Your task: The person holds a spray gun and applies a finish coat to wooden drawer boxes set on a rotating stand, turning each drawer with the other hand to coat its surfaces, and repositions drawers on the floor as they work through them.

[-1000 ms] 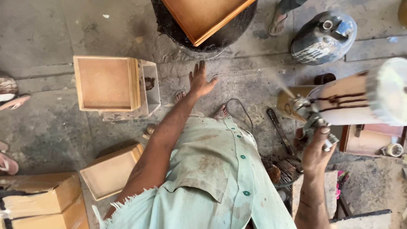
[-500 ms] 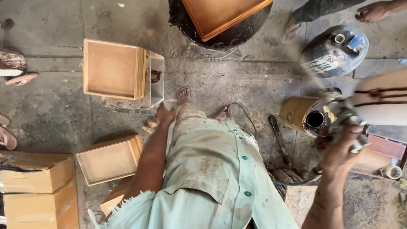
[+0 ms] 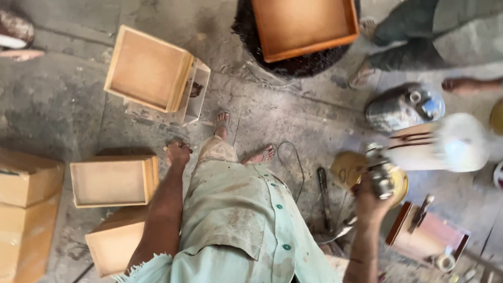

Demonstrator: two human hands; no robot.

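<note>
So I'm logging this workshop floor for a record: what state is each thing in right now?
Left hand: empty, fingers curled, hanging above the floor.
Right hand: gripping a power tool.
Power tool: raised, its white disc blurred.
Wooden box by the left hand: open side up, empty.
Wooden box further out: open, empty, resting on a small frame.
Orange tray: empty, lying on a dark round base.
Cardboard cartons: closed, stacked.

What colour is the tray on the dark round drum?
Orange-brown wood tray, clearest in the head view.

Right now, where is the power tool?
In the head view, the power tool is on the right, gripped in the right hand, above the yellow round container.
</note>
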